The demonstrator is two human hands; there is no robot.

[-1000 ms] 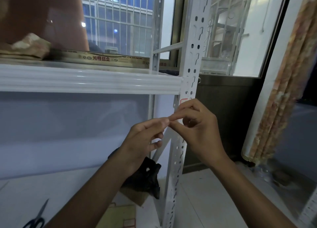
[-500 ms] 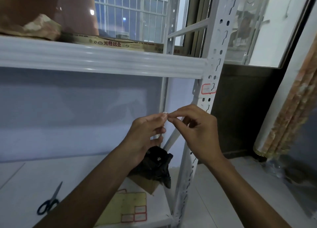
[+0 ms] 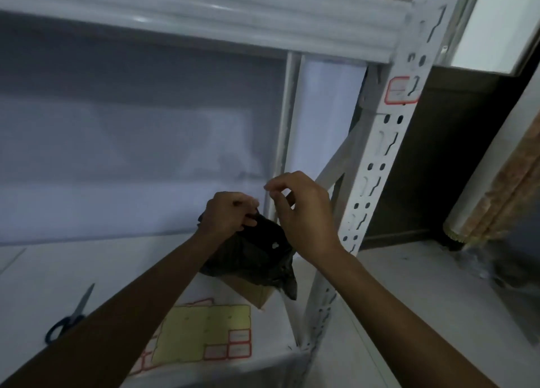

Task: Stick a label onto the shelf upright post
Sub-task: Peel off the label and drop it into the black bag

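One label [image 3: 401,91] sits on the post [image 3: 380,159], above the right hand [image 3: 304,212], fingers loosely apart.

Home storeroom: white slotted shelving [image 3: 377,159], curtain [image 3: 502,183].

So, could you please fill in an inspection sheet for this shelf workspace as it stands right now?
Surface: white lower shelf, partly occupied.
Job's things: red-bordered label stuck on the upright post; label sheet lies on the shelf.
Clutter: blue-handled scissors; black bag over a cardboard piece.
Hands: left hand curled at the bag; right hand pinching, contents too small to tell.
Cables: nothing seen.
Surroundings: curtain, tiled floor.
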